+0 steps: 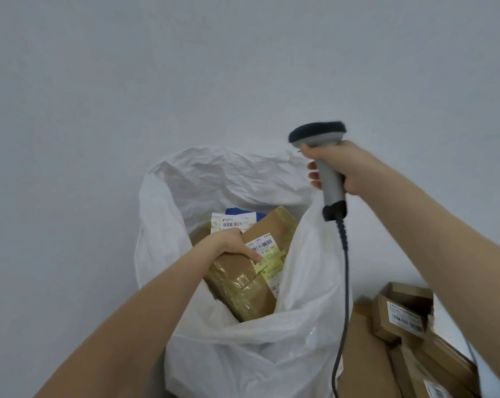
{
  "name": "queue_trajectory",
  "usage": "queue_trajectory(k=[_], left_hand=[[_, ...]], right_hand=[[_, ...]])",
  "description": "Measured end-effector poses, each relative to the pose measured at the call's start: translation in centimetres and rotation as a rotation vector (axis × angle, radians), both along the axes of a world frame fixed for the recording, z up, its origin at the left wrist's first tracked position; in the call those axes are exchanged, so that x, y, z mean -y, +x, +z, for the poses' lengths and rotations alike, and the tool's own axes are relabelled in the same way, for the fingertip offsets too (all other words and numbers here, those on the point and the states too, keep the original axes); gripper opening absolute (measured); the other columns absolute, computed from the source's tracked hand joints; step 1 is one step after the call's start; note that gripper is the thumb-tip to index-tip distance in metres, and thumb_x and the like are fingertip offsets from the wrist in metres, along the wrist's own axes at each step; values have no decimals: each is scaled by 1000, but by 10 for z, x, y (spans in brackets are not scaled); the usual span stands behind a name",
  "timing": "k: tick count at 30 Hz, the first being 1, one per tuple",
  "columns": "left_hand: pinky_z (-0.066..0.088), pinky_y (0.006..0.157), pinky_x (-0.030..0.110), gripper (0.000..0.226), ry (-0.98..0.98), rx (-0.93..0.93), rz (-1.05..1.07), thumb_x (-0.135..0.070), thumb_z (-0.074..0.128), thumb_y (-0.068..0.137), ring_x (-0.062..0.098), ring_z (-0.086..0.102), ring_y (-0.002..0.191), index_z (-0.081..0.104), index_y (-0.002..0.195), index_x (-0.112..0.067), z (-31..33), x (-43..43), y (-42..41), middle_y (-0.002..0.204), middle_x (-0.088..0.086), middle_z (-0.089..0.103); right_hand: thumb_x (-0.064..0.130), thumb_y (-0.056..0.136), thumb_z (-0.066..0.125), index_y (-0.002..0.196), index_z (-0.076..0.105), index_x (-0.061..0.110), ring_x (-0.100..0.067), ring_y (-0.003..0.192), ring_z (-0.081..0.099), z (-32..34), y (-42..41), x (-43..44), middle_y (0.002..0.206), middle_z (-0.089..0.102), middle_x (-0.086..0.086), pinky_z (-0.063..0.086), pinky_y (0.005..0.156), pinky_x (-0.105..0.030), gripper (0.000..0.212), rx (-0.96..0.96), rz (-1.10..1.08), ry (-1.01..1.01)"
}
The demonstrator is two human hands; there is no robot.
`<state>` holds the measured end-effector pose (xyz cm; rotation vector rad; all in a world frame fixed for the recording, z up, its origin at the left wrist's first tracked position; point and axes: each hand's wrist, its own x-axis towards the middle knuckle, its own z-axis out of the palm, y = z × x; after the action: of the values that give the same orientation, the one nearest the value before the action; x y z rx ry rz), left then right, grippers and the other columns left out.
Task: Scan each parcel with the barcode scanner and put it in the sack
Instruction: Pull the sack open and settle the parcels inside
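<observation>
1. The parcel [244, 285], a brown cardboard box wrapped in clear tape, lies tilted inside the open mouth of the sack [243, 354]. Its near end is sunk below the sack's front rim.
2. A white barcode label [264, 247] sits on the parcel's upper face, towards its far right corner.
3. The left hand [228, 242] grips the parcel at its far left edge. The fingers curl over that edge and the thumb lies flat across the face, its tip touching the label.
4. Deeper in the sack, just beyond the hand, lie a pale packet [233, 222] with its own barcode and a blue item [243, 211], which is mostly hidden.
5. The sack is thin white plastic, crumpled, standing open in the centre.
6. The right hand [349, 168] is wrapped round the grey handle of the barcode scanner [329, 179]. It holds the scanner above the sack's far right rim, with the dark head uppermost and blurred.
7. The sack's right rim rises to just under that hand. I cannot tell whether the fingers also hold it.
8. The scanner's dark cable [345, 282] hangs down across the sack's right side.
9. At the near right lies a heap of cardboard boxes [401, 320], several of them labelled.
</observation>
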<state>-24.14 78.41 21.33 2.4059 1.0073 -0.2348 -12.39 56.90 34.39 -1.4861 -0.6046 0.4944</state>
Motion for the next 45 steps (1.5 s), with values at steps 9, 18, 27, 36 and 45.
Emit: queue_trajectory(k=[9, 18, 27, 36, 45], left_hand=[[57, 78, 32, 62, 15, 368, 312, -45, 75, 79, 22, 70, 94, 56, 124, -8, 85, -104, -52, 109, 7, 69], [6, 106, 72, 116, 397, 16, 122, -86, 54, 64, 39, -5, 147, -3, 153, -36, 17, -49, 4, 160, 18, -6], [43, 72, 29, 81, 163, 198, 122, -46, 55, 89, 20, 50, 105, 13, 154, -25, -11, -87, 2, 144, 8, 44], [44, 99, 50, 79, 410, 98, 147, -53, 49, 92, 33, 45, 128, 7, 154, -29, -32, -86, 21, 151, 11, 35], [44, 97, 44, 57, 697, 354, 198, -51, 47, 93, 29, 45, 124, 46, 138, -17, 3, -63, -26, 135, 12, 48]], right_hand=[[27, 81, 79, 97, 61, 16, -20, 63, 66, -33, -22, -60, 94, 60, -6, 59, 57, -35, 26, -132, 99, -120], [28, 82, 78, 119, 56, 12, -29, 96, 56, -63, -25, -86, 113, 56, -10, 55, 76, -49, 46, -98, 56, -240], [16, 85, 74, 111, 60, 11, -14, 79, 54, -88, 3, -75, 84, 56, 1, 40, 61, -24, 30, -48, -75, -117], [20, 86, 74, 107, 61, 10, -14, 75, 53, -96, 19, -55, 84, 57, -1, 42, 67, -27, 27, -36, -120, -173], [21, 84, 75, 99, 63, 17, -21, 80, 61, -74, 7, -34, 95, 62, -4, 55, 61, -29, 19, 9, -38, -118]])
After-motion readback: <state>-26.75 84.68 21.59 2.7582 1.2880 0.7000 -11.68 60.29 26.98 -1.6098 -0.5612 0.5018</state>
